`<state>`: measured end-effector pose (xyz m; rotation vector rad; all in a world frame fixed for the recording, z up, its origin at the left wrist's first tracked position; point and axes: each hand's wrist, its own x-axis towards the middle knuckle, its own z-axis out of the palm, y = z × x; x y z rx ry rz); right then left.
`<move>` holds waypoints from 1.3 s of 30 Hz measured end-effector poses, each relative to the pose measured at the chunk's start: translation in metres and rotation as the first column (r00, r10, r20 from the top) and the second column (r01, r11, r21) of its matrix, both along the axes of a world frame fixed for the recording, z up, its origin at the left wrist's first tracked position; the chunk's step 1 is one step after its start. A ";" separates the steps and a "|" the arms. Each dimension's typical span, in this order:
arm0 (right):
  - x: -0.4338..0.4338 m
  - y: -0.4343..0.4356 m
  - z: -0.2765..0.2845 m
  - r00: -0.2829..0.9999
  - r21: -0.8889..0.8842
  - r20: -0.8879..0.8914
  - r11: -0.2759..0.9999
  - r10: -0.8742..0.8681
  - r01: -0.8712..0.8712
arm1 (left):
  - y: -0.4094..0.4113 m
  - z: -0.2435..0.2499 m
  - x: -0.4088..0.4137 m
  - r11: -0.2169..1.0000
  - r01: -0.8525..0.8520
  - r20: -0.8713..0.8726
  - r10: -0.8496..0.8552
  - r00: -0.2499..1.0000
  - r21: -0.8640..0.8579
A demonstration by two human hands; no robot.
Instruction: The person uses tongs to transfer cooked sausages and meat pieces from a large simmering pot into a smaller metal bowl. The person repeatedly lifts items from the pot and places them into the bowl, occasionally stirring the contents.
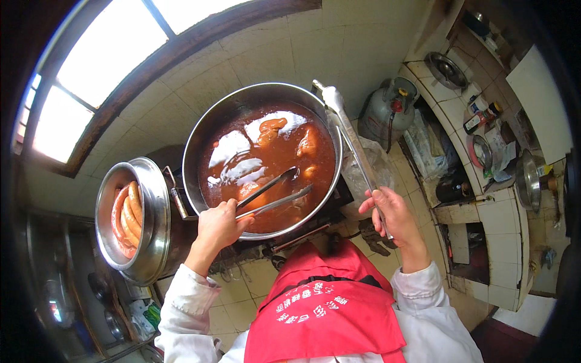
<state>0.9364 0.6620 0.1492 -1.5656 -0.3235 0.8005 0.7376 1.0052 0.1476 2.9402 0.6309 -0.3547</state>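
Note:
A large stainless-steel pot [339,172] holds reddish-brown broth [281,159] with several pieces of meat [308,143] partly above the surface. My left hand [220,227] grips metal tongs [268,199] over the near side of the pot, their two arms spread apart and the tips at the broth. No piece can be made out between the tips. In my right hand [392,215] is a long-handled metal utensil [358,152], slanting along the pot's right rim. Its pale far end lies by the rim; its exact kind is unclear.
Left of the pot, a steel basin [145,213] of sausages [129,213] sits on a larger metal vessel [159,227]. A gas cylinder [386,111] stands at right, near a clear plastic bag [367,159]. A tiled counter [494,218] carries bowls and bottles. Tiled wall rises behind.

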 end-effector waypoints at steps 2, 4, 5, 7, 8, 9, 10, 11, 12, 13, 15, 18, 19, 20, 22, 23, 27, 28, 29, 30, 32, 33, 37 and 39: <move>0.000 0.002 -0.003 1.000 0.005 -0.021 1.000 -0.003 0.003 | -0.005 -0.011 0.010 1.000 0.009 -0.022 -0.009 1.000 0.005; -0.001 0.007 -0.003 0.999 0.013 -0.045 1.000 0.007 -0.007 | -0.013 -0.021 0.020 1.000 -0.007 -0.010 0.007 1.000 -0.006; -0.001 0.010 -0.003 0.998 0.018 -0.056 1.000 0.017 -0.016 | -0.015 -0.026 0.023 1.000 -0.017 -0.010 0.017 1.000 -0.012; 0.000 0.014 -0.002 0.998 0.021 -0.062 1.000 0.023 -0.022 | -0.018 -0.035 0.030 0.999 -0.023 -0.006 0.022 1.000 -0.027; 0.000 0.016 -0.001 0.998 0.020 -0.059 0.999 0.027 -0.026 | -0.019 -0.035 0.030 1.000 -0.014 0.011 0.014 1.000 -0.009; 0.001 0.017 0.000 0.998 0.019 -0.055 0.999 0.031 -0.030 | -0.019 -0.037 0.028 1.000 -0.006 0.040 0.006 0.999 -0.003; 0.003 0.017 -0.001 0.998 0.017 -0.054 0.999 0.035 -0.034 | -0.016 -0.040 0.024 1.000 0.001 0.070 -0.001 0.998 0.003; 0.004 0.017 -0.001 0.998 0.014 -0.053 0.999 0.039 -0.038 | -0.013 -0.041 0.019 1.000 0.007 0.099 -0.008 0.995 0.009; 0.005 0.018 -0.002 0.998 0.012 -0.051 0.999 0.043 -0.042 | -0.010 -0.041 0.016 1.000 0.001 0.116 -0.001 0.993 0.001; 0.005 0.017 -0.003 0.998 0.013 -0.051 0.999 0.035 -0.035 | -0.007 -0.040 0.014 0.999 -0.016 0.089 0.019 0.996 -0.039; 0.005 0.018 -0.004 0.998 0.017 -0.052 1.000 0.023 -0.022 | -0.002 -0.035 0.010 0.992 -0.055 0.031 0.059 0.998 -0.113; 0.006 0.020 -0.008 0.998 0.012 -0.059 1.000 0.029 -0.028 | 0.002 -0.042 0.010 0.989 -0.067 0.021 0.070 0.997 -0.131; 0.006 0.022 -0.008 0.997 0.012 -0.064 0.999 0.032 -0.031 | 0.003 -0.044 0.012 0.990 -0.064 0.020 0.067 0.998 -0.129; 0.005 0.023 -0.009 0.997 0.013 -0.069 0.999 0.035 -0.034 | 0.002 -0.045 0.015 0.989 -0.069 0.009 0.070 0.997 -0.133; 0.005 0.025 -0.008 0.997 0.018 -0.074 0.999 0.034 -0.033 | -0.003 -0.047 0.026 0.987 -0.069 -0.008 0.069 0.998 -0.145; 0.005 0.027 -0.006 0.997 0.024 -0.075 0.999 0.035 -0.033 | -0.003 -0.046 0.028 0.985 -0.081 -0.023 0.079 0.997 -0.155; 0.008 0.027 -0.009 0.996 0.062 -0.079 0.998 0.031 -0.026 | 0.001 -0.038 0.025 0.978 -0.104 -0.019 0.102 0.995 -0.183; 0.007 0.027 -0.008 0.997 0.052 -0.080 0.999 0.019 -0.014 | 0.003 -0.036 0.020 0.977 -0.109 -0.002 0.110 0.994 -0.185; 0.006 0.025 -0.006 0.997 0.043 -0.082 0.999 0.007 -0.003 | 0.004 -0.035 0.017 0.966 -0.130 -0.004 0.132 0.991 -0.226; 0.006 0.025 -0.006 0.996 0.039 -0.085 0.999 0.002 0.001 | 0.007 -0.033 0.014 0.953 -0.156 -0.008 0.160 0.987 -0.261; 0.006 0.022 -0.012 0.994 0.048 -0.106 0.999 0.005 0.000 | 0.014 -0.031 0.009 0.912 -0.220 -0.057 0.214 0.975 -0.347; 0.005 0.020 -0.013 0.993 0.048 -0.114 0.999 0.005 0.001 | 0.016 -0.036 0.006 0.897 -0.230 -0.043 0.231 0.972 -0.379; 0.002 0.022 -0.008 0.994 0.056 -0.108 0.998 0.006 0.000 | 0.032 -0.051 -0.008 0.787 -0.281 -0.032 0.316 0.948 -0.550; 0.005 0.024 -0.010 0.994 0.066 -0.109 0.998 0.008 -0.001 | 0.035 -0.046 -0.015 0.713 -0.286 -0.011 0.364 0.931 -0.640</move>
